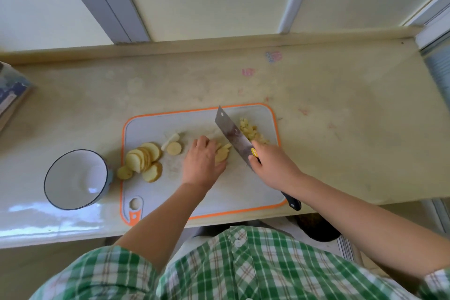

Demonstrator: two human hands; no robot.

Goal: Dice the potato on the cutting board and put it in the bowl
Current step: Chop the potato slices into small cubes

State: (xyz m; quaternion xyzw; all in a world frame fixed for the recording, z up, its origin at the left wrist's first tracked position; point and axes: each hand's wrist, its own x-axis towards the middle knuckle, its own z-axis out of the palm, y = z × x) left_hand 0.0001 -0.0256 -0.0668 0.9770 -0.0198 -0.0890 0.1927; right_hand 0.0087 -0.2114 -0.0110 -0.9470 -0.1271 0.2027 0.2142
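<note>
One board [151, 126], orange-rimmed, lies on the table [341, 129] with its long near edge close to the table's front edge. One bowl [76, 179], white with a dark rim, stands upright just left of the board and holds no potato.

The potato is in three lots, all on the board. At the left end are the slices [143, 158]: a fanned stack of about five or six rounds and three loose ones beside it, one of them at the board's left rim nearest the bowl. A pale end piece [170, 140] lies behind them. At the far right corner sits one heap of dice [252, 130]. Between these lots, the cut pieces [222, 153] lie under the left hand [203, 162], which presses on them with fingers curled down and thumb tucked along the near side.

The right hand [272, 165] is wrapped round the handle of the one knife [232, 137]. Its wide blade runs slantwise, edge just right of the cut pieces, and the dice lie on its far side. The black handle end juts past the board's near right edge.

Bare table runs wide to the right of the board and behind it up to the raised back lip. A box [12, 95] sits at the far left edge.
</note>
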